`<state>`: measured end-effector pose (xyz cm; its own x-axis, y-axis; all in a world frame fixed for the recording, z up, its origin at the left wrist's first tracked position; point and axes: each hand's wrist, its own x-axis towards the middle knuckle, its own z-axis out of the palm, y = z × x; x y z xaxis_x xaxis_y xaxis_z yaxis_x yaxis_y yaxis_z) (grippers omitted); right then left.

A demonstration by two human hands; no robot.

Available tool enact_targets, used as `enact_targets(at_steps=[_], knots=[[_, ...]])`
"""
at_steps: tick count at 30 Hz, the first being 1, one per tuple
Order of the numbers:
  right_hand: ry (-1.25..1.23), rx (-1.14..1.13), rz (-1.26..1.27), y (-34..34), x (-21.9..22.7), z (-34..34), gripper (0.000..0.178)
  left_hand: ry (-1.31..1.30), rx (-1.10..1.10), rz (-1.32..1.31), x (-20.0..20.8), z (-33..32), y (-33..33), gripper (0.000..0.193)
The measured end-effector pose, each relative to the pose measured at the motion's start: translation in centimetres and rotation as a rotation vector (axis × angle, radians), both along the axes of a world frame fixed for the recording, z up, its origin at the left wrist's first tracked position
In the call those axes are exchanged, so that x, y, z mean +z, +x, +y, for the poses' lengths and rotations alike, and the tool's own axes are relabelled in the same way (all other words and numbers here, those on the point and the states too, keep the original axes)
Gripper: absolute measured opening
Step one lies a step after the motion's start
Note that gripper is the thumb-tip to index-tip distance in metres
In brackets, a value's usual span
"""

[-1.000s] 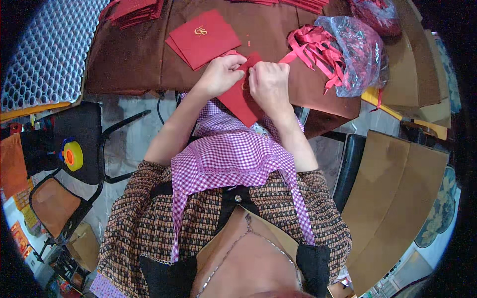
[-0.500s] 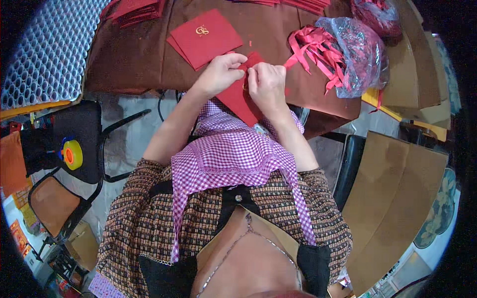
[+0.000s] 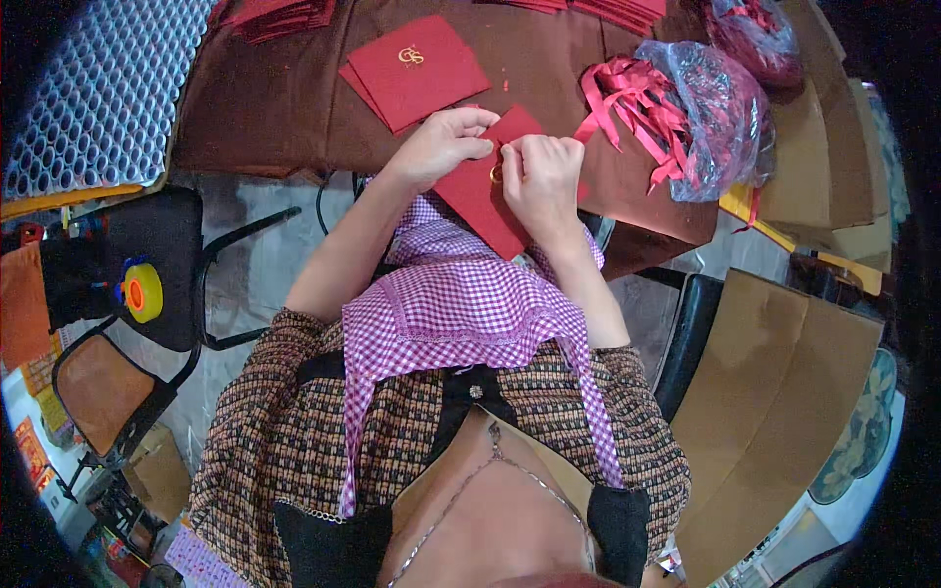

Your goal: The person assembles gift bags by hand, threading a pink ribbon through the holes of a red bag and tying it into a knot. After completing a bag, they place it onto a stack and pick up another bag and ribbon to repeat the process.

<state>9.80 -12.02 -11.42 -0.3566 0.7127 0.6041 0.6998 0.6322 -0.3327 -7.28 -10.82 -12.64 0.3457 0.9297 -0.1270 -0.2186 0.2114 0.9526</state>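
Note:
A flat red paper piece (image 3: pixel 490 220) with a partly covered gold emblem lies tilted at the near table edge; I cannot tell if it is a card or a flat bag. My left hand (image 3: pixel 436 152) pinches its left side between thumb and fingers. With curled fingers my right hand (image 3: pixel 544 181) grips its right side, covering part of the emblem. Whether a ribbon is in those fingers is hidden. Just beyond my left hand rests a small stack of similar red pieces (image 3: pixel 417 83), the top one showing a gold emblem. Loose red ribbons (image 3: pixel 642 113) lie right of my right hand.
The ribbons spill from a clear plastic bag (image 3: pixel 725 118), with another bag (image 3: pixel 755 44) behind it. More red stacks (image 3: pixel 284 20) line the far side of the brown-covered table (image 3: pixel 255 127). Cardboard (image 3: pixel 784 412) stands at right; a chair (image 3: pixel 162 265) holding a yellow tape roll (image 3: pixel 143 292) is at left.
My hands have drawn slightly farther apart, showing more of the red piece's upper part between them. The whole view has shifted a little.

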Motion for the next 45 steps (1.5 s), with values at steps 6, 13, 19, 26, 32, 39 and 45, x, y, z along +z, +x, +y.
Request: enact_targets(at_steps=[6,13,19,26,32,39,45], knots=[[-0.019,-0.029,0.014,0.1,0.3,0.1,0.013,-0.037,-0.030,-0.047,-0.2,-0.1,-0.2,0.034],[-0.029,-0.026,0.050,0.3,0.0,0.5,0.015,-0.033,-0.012,-0.053,0.0,-0.1,0.1,0.034],[0.004,-0.030,-0.002,0.0,0.3,0.4,0.016,-0.021,-0.044,-0.036,-0.3,0.0,0.1,0.034],[-0.062,-0.106,-0.145,-0.6,1.0,0.2,0.012,0.104,0.054,0.278,-1.2,-0.2,0.8,0.034],[-0.186,-0.109,-0.123,-0.6,1.3,0.8,0.016,0.205,0.185,0.366,-0.9,-0.8,1.8,0.035],[-0.403,-0.071,0.153,0.3,0.8,1.1,0.019,0.268,0.065,0.531,0.4,-0.7,1.6,0.036],[-0.345,0.031,0.006,1.4,1.7,0.7,0.015,0.083,-0.142,0.336,1.1,0.3,-0.3,0.033]])
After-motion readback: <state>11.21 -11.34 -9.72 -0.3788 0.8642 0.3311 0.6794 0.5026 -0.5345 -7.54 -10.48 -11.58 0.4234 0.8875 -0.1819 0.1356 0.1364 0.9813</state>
